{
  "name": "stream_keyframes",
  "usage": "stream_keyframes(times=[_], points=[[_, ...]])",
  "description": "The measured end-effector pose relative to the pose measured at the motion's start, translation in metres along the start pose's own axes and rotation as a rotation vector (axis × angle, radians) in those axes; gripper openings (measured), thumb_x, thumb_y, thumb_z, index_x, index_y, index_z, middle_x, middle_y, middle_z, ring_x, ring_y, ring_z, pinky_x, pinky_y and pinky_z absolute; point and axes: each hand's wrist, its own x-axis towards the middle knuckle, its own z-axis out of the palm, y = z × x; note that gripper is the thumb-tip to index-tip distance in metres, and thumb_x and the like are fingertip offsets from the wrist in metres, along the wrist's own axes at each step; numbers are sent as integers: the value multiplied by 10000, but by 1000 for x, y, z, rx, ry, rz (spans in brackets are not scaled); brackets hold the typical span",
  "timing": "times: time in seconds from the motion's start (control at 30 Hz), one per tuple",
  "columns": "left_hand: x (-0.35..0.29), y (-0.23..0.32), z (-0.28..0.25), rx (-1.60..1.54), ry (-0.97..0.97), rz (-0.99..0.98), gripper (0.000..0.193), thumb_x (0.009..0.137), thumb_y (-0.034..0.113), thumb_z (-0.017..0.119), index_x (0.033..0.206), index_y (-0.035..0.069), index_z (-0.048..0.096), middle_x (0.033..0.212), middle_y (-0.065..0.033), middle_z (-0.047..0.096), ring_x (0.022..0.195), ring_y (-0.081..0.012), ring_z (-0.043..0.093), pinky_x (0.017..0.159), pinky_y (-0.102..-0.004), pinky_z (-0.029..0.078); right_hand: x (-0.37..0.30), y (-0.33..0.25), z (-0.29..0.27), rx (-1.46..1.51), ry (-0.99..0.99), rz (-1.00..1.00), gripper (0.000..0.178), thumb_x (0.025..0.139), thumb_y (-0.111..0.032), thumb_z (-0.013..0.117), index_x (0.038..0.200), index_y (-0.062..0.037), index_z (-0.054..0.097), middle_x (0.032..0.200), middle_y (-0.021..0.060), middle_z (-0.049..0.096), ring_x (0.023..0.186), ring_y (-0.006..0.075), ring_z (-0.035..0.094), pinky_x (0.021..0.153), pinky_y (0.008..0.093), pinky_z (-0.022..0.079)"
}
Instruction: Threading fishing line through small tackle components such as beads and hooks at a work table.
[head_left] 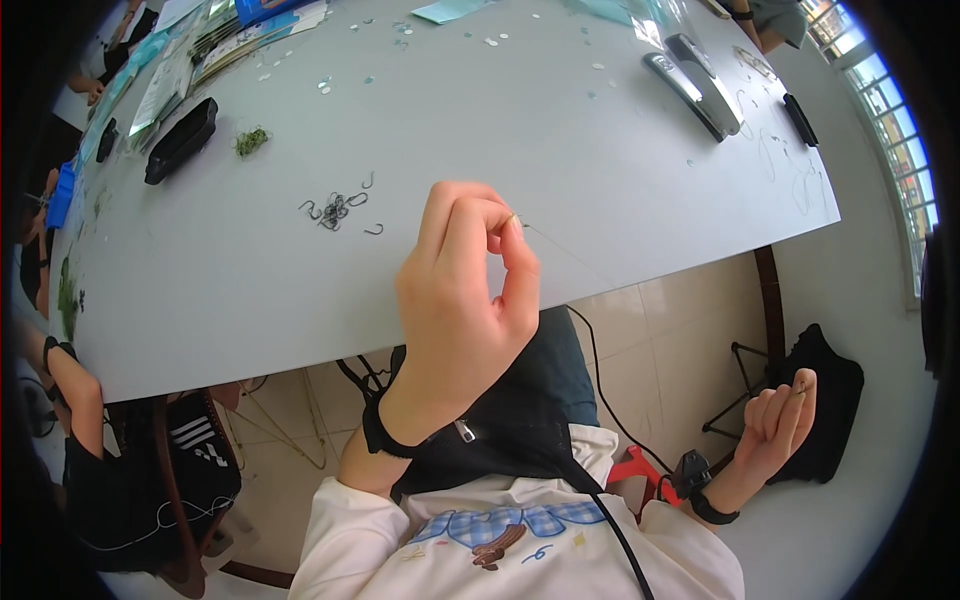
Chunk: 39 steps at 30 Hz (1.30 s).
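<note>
My left hand [465, 270] is raised over the table's near edge, thumb and forefinger pinched on a small dark fish hook, mostly hidden by the fingertips. From this pinch a fine, pale line [565, 246] runs off to the right and fades from sight past the table edge. Out to the lower right, away from the table, my right hand [770, 430] is closed with thumb and fingers together. A tiny dark speck shows at its fingertips; what it holds is too small to tell. Left of my left hand lies a small pile of dark fish hooks [334, 212], a few lying loose beside it.
On the white table [620, 180] are a silver stapler [695, 88], a black marker [800, 120], a black tray [181, 141] and a green tangle of thread [251, 142]. Packets and scattered small discs lie farther back. Other people sit at the left and far edges.
</note>
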Motion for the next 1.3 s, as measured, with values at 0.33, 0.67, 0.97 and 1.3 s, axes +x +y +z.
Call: stream_keyframes(times=[0.33, 0.67, 0.97, 1.3], points=[[1, -4, -9, -496, -210, -242, 81, 824, 44, 454, 763, -5, 476, 831, -61, 508, 660, -90, 464, 627, -210, 384, 30, -1, 60, -445, -40, 201, 46, 857, -33, 432, 894, -11, 446, 502, -47, 362, 430, 5, 286, 410, 167, 187], [2, -2, -11, -547, -296, -201, 74, 806, 32, 455, 757, -21, 476, 839, -91, 500, 671, -106, 460, 637, -229, 398, 50, 9, 128, -438, -309, 91, 104, 801, 23, 457, 855, -17, 536, 667, 26, 544, 531, 45, 424, 464, 191, 294], [3, -1, -13, -537, -311, -206, 75, 792, 39, 468, 749, -20, 485, 837, -100, 498, 678, -109, 457, 629, -230, 411, 56, 13, 144, -258, -359, 73, 138, 745, 56, 489, 811, -20, 583, 693, 3, 577, 490, 37, 385, 449, 186, 276], [1, -1, -10, -451, -290, -148, 43, 781, 9, 475, 769, -23, 501, 863, -113, 508, 680, -115, 469, 650, -226, 397, 60, 10, 143, -276, -507, 221, 89, 761, -27, 557, 813, 43, 570, 698, 32, 552, 584, 47, 444, 538, 180, 322]])
